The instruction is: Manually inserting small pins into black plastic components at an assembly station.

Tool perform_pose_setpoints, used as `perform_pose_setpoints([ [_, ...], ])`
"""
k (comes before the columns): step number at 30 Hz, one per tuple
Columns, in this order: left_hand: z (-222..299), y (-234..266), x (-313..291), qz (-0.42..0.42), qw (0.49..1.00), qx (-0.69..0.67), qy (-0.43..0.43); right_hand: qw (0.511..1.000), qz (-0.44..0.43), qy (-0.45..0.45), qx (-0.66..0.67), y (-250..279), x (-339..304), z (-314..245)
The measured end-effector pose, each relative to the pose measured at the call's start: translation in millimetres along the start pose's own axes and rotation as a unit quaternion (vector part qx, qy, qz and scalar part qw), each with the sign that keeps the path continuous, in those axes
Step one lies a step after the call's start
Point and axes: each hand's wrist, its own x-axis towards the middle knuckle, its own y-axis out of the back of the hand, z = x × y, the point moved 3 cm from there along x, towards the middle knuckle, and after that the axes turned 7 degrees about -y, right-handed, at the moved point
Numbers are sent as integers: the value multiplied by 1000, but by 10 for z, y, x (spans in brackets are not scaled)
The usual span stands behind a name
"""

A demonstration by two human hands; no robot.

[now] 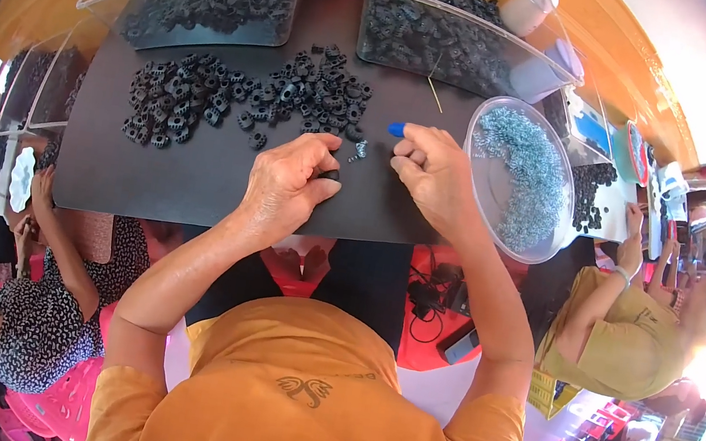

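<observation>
My left hand is closed near the table's front edge, with a small black plastic part pinched between thumb and fingers. To its right, my right hand hovers over the table with its fingers curled in. A blue cover caps one of its fingertips; anything held inside that hand is too small or hidden to make out. Between the two hands lie a few small silvery springs. Just beyond my left hand spreads a loose pile of black plastic parts. One black part sits apart at its near side.
A round clear tub of pale blue-silver springs stands right of my right hand. Two clear bins full of black parts line the back. A thin stick lies before the right bin. Co-workers sit on both sides.
</observation>
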Motion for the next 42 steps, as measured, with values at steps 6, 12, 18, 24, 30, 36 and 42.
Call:
perform_pose_setpoints([
  [6,-40,15,0,-29,999,-27,20,1000,9,11,4,-161,-46,-118],
  [12,-64,18,-23,-35,990,-92,101,993,60,71,-77,-336,26,-155],
  [18,-52,43,12,76,992,-95,34,999,44,1,17,-331,32,-107],
  [24,-12,109,94,12,998,57,7,996,64,42,36,-332,51,-110],
  [30,13,-94,201,-50,971,213,-101,988,76,110,-78,-293,25,-122],
  [36,-32,-189,235,-62,971,208,-105,991,68,100,-57,-246,-24,-133],
  [42,-51,-202,268,-79,973,206,-74,990,65,113,-56,-284,19,-118],
])
